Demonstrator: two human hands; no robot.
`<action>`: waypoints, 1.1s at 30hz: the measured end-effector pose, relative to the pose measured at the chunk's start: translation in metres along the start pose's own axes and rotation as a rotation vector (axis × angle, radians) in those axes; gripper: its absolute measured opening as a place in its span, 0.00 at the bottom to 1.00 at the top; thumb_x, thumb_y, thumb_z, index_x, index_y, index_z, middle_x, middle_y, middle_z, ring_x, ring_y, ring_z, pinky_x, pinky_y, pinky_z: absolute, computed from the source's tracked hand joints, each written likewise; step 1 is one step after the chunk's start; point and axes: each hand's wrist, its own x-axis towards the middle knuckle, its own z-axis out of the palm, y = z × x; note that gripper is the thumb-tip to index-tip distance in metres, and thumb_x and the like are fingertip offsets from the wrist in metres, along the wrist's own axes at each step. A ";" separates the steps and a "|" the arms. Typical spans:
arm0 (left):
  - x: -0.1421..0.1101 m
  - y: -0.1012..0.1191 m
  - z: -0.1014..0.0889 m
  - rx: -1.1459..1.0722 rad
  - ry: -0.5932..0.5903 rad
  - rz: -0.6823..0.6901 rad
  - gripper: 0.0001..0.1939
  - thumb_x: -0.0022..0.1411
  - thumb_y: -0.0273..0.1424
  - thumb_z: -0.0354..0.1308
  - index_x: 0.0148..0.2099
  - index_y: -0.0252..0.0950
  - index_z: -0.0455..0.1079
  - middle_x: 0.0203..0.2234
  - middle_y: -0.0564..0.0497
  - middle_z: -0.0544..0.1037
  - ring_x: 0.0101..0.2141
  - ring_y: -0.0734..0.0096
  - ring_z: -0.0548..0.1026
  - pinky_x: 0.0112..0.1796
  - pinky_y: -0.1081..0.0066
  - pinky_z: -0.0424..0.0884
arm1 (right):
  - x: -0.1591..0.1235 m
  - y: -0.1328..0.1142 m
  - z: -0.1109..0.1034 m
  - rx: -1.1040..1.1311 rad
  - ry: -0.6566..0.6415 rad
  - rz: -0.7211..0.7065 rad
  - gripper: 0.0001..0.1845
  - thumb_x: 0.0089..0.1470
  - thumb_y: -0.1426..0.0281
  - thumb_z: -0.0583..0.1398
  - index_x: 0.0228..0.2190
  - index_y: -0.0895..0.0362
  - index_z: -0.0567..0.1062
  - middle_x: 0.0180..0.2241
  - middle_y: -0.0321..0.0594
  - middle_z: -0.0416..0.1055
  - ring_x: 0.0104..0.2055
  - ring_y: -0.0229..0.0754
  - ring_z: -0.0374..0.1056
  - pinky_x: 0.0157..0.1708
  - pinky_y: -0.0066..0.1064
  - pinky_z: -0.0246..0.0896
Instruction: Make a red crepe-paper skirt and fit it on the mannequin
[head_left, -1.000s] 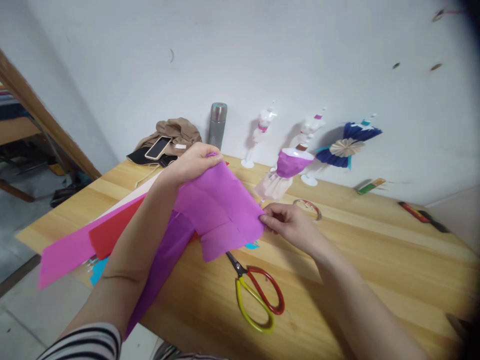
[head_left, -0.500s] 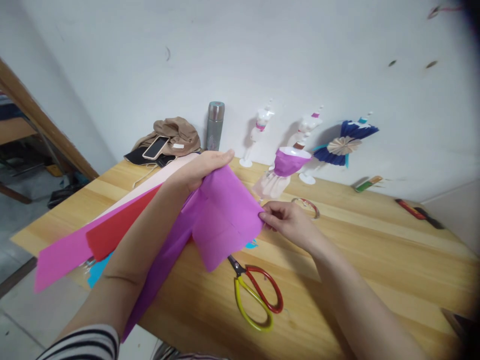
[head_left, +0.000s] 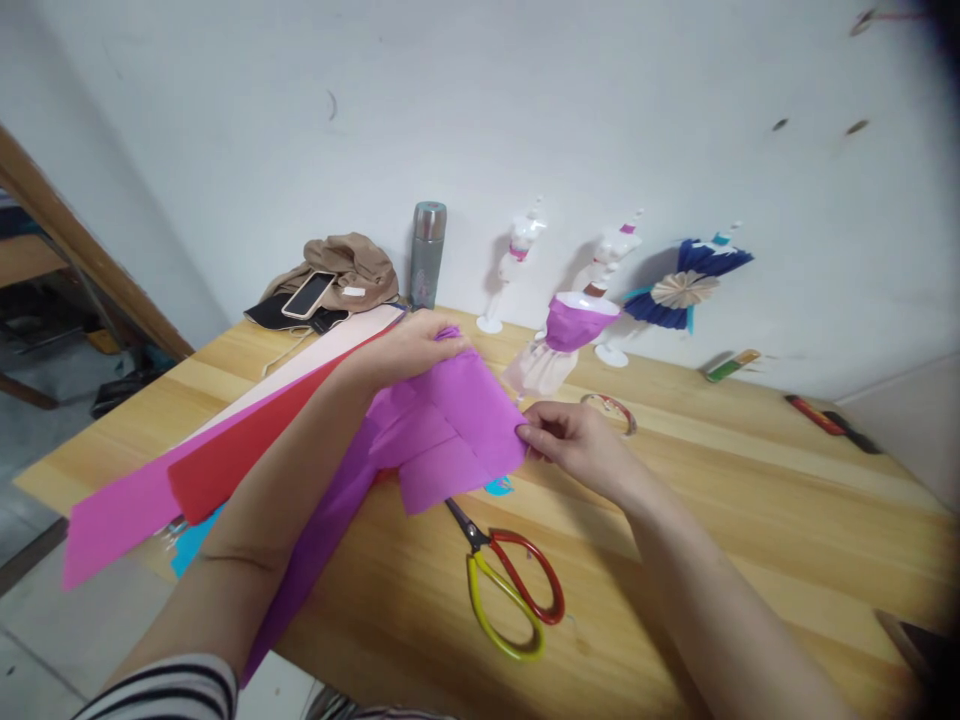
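A sheet of purple crepe paper point(head_left: 465, 420) is stretched between my two hands above the table, and its long tail hangs down beneath my left forearm. My left hand point(head_left: 420, 345) grips the upper edge, thumb on top, with some paper bunched under it. At the right corner, my right hand point(head_left: 570, 440) pinches the paper between thumb and fingertips. Scissors point(head_left: 517, 590) with one red and one yellow handle lie just below the sheet, their blade tips hidden under it. A small blue scrap point(head_left: 499, 486) shows beside the paper's lower edge.
Red point(head_left: 225, 450) and pink paper strips point(head_left: 112, 520) lie at left. Along the wall stand a thermos point(head_left: 428, 255), small white mannequins point(head_left: 517, 250), one in a purple top point(head_left: 574, 325), and a blue paper dress point(head_left: 686, 285). A phone point(head_left: 309, 296) rests on brown cloth point(head_left: 356, 265).
My left hand has lowered slightly and its thumb has come down onto the paper. The sheet's lower flap has lifted, uncovering more of the scissors.
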 end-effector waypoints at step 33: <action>-0.001 0.020 0.039 -1.160 -0.094 -0.196 0.12 0.60 0.35 0.63 0.30 0.31 0.71 0.24 0.51 0.74 0.24 0.77 0.70 0.26 0.76 0.65 | -0.033 -0.015 -0.076 0.742 0.557 0.136 0.21 0.30 0.57 0.75 0.20 0.53 0.71 0.15 0.30 0.61 0.15 0.31 0.54 0.13 0.25 0.47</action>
